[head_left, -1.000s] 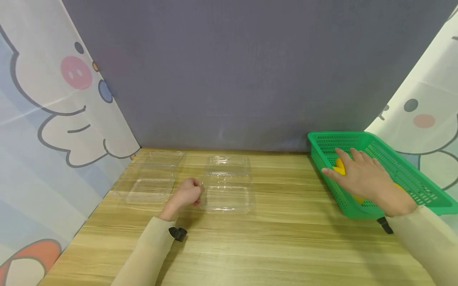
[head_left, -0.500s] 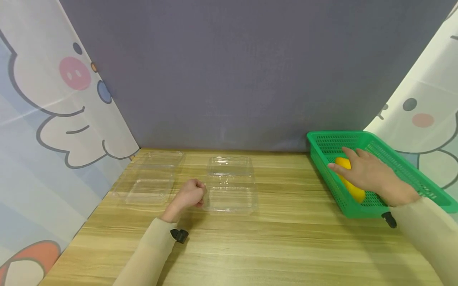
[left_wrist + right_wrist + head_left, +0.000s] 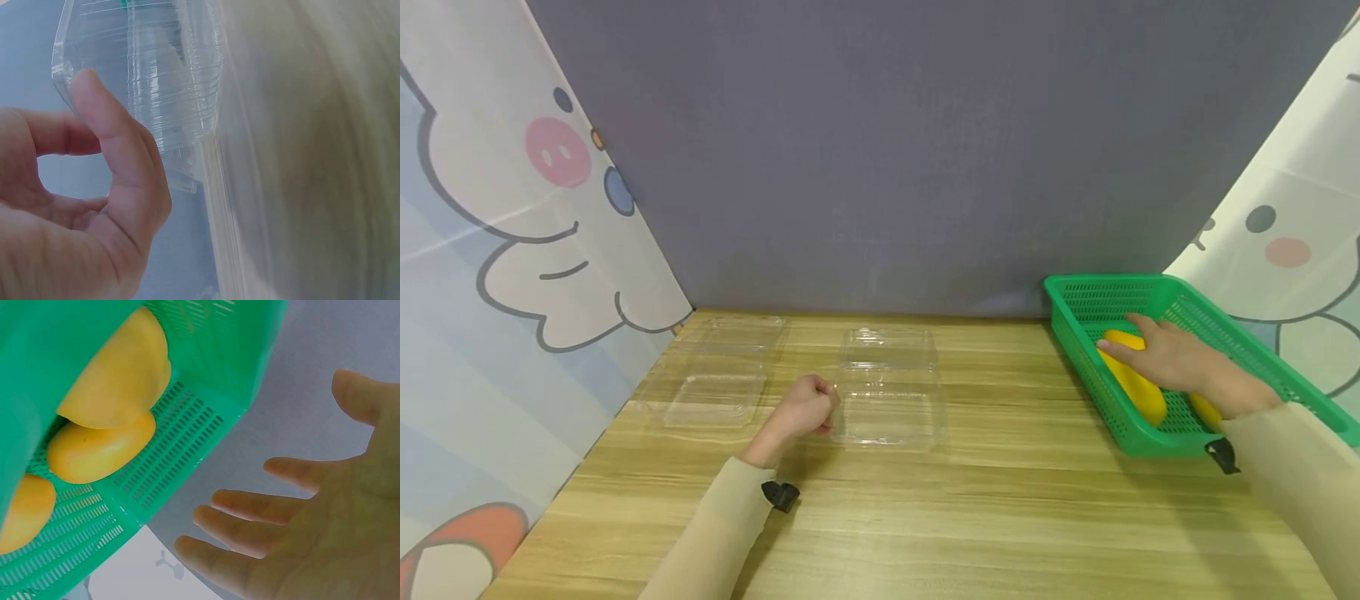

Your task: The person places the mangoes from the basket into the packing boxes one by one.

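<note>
We find both clear boxes [image 3: 891,414] open and as yet unfilled, the left hand [image 3: 805,407] pinching one box's edge, the right hand [image 3: 1180,360] spread above yellow fruit [image 3: 1138,396] in the green basket [image 3: 1157,444].

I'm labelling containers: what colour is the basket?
The basket is bright green, best seen in the head view.

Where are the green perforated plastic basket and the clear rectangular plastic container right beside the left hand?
Green perforated plastic basket [image 3: 1159,443]: head view, on its near wall.
Clear rectangular plastic container [image 3: 891,381]: head view, on its middle, between the two halves.
</note>
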`<state>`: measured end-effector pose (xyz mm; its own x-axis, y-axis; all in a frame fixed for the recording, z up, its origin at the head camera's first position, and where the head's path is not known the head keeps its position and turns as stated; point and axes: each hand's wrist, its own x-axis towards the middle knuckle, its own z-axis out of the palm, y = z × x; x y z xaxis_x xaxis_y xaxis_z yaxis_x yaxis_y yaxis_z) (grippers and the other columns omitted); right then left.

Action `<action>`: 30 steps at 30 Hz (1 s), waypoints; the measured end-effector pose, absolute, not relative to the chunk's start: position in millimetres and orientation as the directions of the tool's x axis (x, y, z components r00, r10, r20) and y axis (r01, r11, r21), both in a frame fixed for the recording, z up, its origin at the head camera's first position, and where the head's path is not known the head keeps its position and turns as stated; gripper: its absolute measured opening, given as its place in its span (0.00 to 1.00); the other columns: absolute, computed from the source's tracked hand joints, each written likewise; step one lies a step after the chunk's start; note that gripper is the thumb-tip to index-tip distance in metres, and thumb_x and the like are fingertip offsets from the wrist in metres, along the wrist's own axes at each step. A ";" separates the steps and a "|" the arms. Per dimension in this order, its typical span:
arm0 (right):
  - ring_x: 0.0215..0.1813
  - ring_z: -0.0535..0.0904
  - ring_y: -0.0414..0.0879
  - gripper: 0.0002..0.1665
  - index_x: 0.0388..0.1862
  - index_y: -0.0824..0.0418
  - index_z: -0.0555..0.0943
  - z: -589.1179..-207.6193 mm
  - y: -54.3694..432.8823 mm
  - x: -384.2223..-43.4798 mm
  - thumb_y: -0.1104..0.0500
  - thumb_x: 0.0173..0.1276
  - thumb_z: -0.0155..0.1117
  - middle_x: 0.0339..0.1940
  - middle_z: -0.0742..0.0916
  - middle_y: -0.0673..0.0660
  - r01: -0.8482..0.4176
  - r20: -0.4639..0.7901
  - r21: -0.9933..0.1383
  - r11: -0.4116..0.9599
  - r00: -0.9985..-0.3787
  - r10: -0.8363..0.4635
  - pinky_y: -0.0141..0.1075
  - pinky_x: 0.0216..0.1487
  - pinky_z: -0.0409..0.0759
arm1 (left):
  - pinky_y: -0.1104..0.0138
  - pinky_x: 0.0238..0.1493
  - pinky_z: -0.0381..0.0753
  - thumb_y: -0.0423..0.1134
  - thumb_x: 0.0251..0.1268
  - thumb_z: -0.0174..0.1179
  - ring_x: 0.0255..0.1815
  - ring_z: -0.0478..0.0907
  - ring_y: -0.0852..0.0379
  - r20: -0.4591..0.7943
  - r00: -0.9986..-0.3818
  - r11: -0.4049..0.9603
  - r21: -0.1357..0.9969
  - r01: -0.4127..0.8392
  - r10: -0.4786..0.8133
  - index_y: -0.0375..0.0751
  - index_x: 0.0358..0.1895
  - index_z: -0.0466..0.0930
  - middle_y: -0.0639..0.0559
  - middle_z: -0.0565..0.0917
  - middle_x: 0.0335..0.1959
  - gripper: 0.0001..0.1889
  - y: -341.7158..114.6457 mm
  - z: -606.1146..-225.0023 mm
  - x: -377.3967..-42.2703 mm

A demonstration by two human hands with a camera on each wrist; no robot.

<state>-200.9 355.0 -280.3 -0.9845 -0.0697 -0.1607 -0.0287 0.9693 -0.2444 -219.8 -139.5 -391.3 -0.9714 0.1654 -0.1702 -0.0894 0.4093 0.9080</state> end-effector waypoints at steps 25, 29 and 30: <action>0.64 0.55 0.89 0.59 0.72 0.88 0.45 -290.2 369.5 -211.4 0.32 0.80 0.39 0.67 0.58 0.92 -0.031 -0.277 -0.225 0.974 -0.956 -0.095 0.79 0.57 0.62 | 0.63 0.29 0.85 0.30 0.72 0.52 0.24 0.76 0.53 -0.188 -0.965 0.338 0.934 -0.117 0.185 0.29 0.47 0.72 0.44 0.76 0.26 0.07 -126.4 -396.1 -217.0; 0.64 0.56 0.89 0.58 0.71 0.89 0.46 -292.8 370.8 -213.8 0.32 0.80 0.39 0.67 0.59 0.91 -0.034 -0.297 -0.221 0.975 -0.950 -0.101 0.78 0.57 0.64 | 0.64 0.29 0.85 0.29 0.72 0.51 0.23 0.75 0.54 -0.189 -0.962 0.325 0.938 -0.118 0.197 0.29 0.46 0.72 0.45 0.75 0.25 0.06 -125.6 -395.8 -215.7; 0.64 0.56 0.89 0.58 0.71 0.89 0.46 -293.5 371.2 -214.5 0.32 0.80 0.38 0.67 0.59 0.91 -0.035 -0.301 -0.220 0.975 -0.948 -0.102 0.78 0.57 0.64 | 0.64 0.29 0.85 0.29 0.72 0.51 0.23 0.75 0.54 -0.189 -0.962 0.324 0.939 -0.118 0.199 0.29 0.46 0.72 0.45 0.74 0.25 0.06 -125.6 -395.8 -215.5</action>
